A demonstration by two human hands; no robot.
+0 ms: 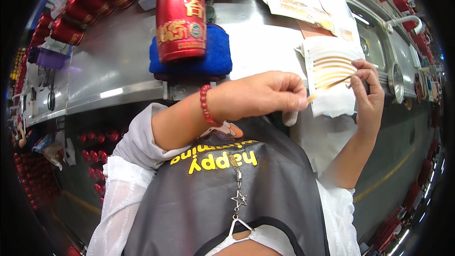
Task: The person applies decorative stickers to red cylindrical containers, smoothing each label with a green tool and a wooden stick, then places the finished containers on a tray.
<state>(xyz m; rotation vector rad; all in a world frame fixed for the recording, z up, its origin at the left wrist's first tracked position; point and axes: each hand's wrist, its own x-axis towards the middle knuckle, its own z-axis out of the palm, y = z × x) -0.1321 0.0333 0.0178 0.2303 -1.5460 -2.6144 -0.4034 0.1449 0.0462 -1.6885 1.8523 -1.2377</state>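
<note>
Gold strip (337,83) half-peeled off white sheet (332,78), pinched at its end by right hand (367,90); sheet held up before the steel desk (109,61). Thin, light, floppy, likely sticky: best taken by the very tip. About six gold strips on one sheet. Left hand (265,95) closed on a small pale scrap (290,117). One red can (181,16) on one blue pad (213,54) behind.

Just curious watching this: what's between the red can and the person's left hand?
In the head view, a blue cloth pad under the red can, then bare steel bench edge down to the left hand.
</note>
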